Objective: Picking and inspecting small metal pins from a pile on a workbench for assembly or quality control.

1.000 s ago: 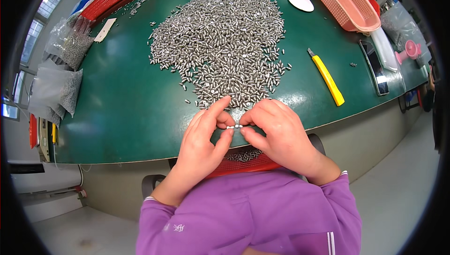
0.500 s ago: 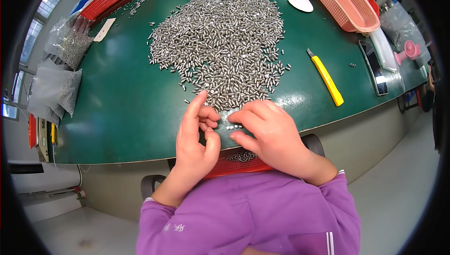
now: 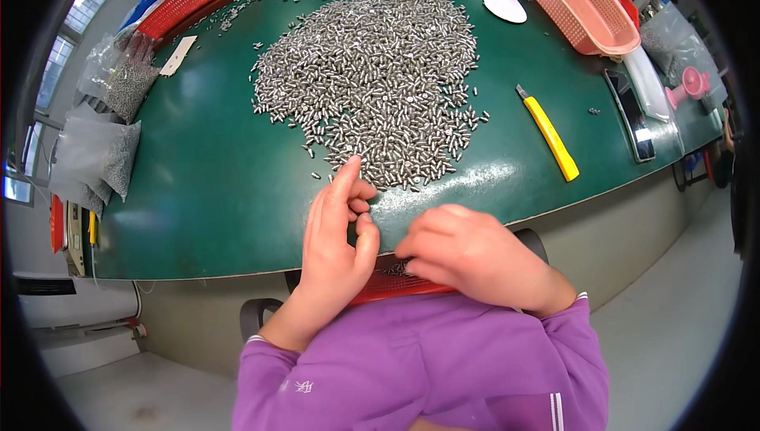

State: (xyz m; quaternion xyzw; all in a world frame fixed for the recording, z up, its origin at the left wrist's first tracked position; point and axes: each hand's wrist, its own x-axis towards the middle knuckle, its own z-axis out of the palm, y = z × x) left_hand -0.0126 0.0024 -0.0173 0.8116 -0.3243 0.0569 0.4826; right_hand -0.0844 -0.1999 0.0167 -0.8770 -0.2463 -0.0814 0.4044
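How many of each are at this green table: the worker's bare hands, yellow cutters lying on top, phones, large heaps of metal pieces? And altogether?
Hands, left hand and right hand: 2
Yellow cutter: 1
Phone: 1
Large heap of metal pieces: 1
Total: 5

Bright, mostly even light fills the scene; the tall paned glass windows [image 3: 57,59] at far left look washed pale. Whitish glare lies on the glossy dark-green worktop [image 3: 206,193] near its front edge, right of centre, and the heap of small silver metal pieces [image 3: 364,75] glints all over. Fisheye distortion bows the worktop's front edge. Black vignetting swallows the corners; the right rim is dim and soft.
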